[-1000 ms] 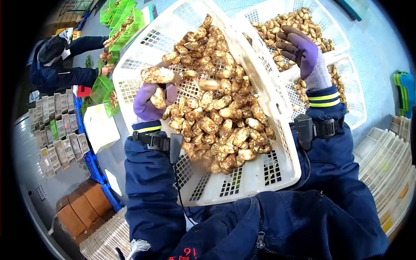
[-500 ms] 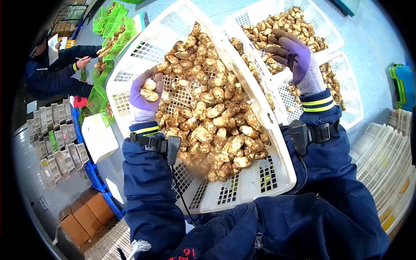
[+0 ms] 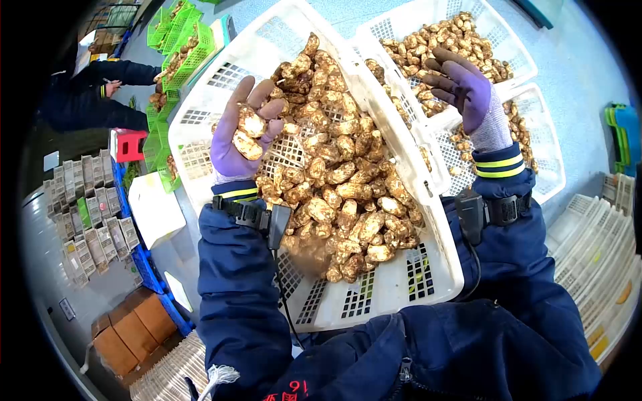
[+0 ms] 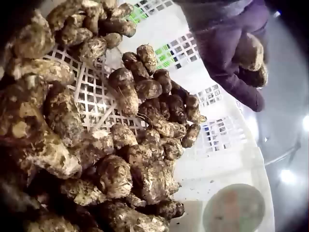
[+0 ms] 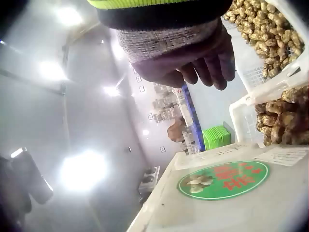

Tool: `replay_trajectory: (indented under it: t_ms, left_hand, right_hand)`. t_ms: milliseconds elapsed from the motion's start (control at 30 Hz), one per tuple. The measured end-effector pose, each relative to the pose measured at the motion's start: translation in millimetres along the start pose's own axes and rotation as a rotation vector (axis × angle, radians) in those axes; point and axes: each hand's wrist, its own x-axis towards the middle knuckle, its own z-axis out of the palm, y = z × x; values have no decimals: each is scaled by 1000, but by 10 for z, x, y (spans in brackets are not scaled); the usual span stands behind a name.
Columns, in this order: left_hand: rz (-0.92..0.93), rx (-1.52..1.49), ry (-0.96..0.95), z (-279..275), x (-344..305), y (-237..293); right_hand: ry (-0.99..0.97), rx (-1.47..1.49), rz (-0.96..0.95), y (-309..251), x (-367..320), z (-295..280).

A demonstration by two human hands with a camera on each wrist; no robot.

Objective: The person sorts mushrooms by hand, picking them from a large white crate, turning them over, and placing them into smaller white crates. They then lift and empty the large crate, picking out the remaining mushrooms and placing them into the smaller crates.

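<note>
My gloved left hand is over the left side of the large white crate, palm up. It cradles two brown-and-cream mushrooms in its loosely bent fingers. In the left wrist view these mushrooms sit between the purple glove's fingers, above the crate wall. A heap of earth-stained mushrooms fills the crate's middle. My gloved right hand hangs over the smaller crates on the right, fingers loosely bent and holding nothing.
Two more white crates, a far one and a nearer one, hold mushrooms at the right. Green baskets stand at the left, with another person beside them. Stacked crates are at the lower right.
The left hand picked up mushrooms and turned palm up; its fingers have spread since half a second ago. The right hand has barely moved. The other person has shifted back.
</note>
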Motion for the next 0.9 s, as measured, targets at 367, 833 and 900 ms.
replay_trajectory:
  t_ms: [367,833,900]
  left_hand:
    - [20,1281,887,-359,138,-52]
    - [-700,1550,-79,305,36,422]
    - [-423,1648,257,114,108,430]
  right_hand:
    - [39,91,-34,11,-22,35]
    - [25,10,1,26,7,25]
    - [27,-1,19,1,-3,43]
